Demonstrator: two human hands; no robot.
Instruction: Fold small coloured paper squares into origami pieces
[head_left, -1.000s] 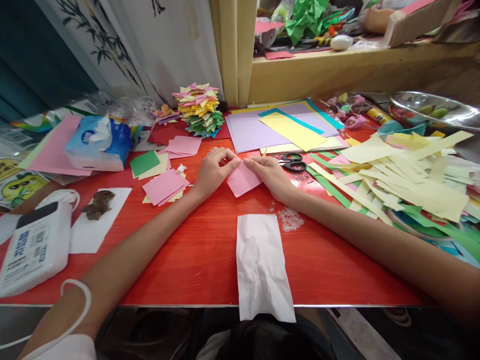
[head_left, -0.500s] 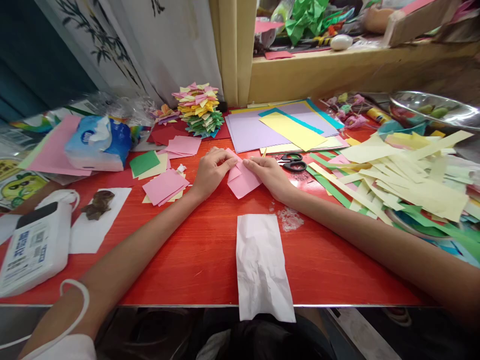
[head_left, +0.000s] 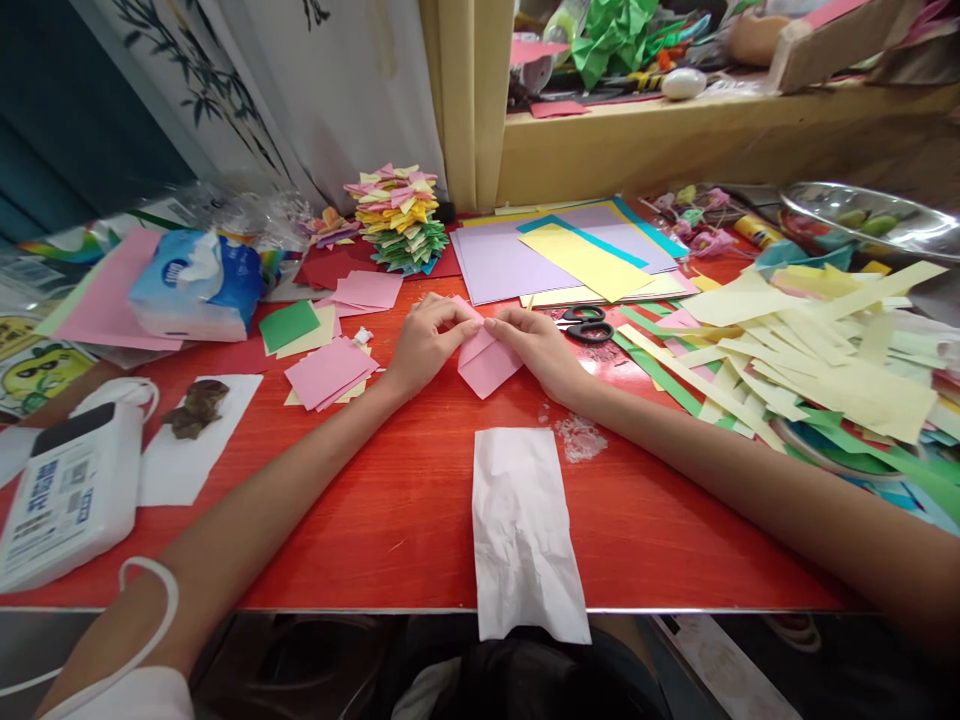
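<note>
Pink paper (head_left: 489,374): in the head view, partly folded, between both hands at the middle of the red table (head_left: 345,530).
Left hand (head_left: 426,340): pinches the paper's left side.
Right hand (head_left: 538,345): pinches its right side, thumbs nearly meeting.
Fold (head_left: 480,348): could crease crooked if the thumbs press unevenly.
White sheet (head_left: 525,530): overhangs the table edge; a brushing forearm might drop it.

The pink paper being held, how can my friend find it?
Find the red table. Near its middle, the left hand and right hand pinch the pink paper. Pink squares to the left lie piled; only this one is held, with a fold showing.
</note>
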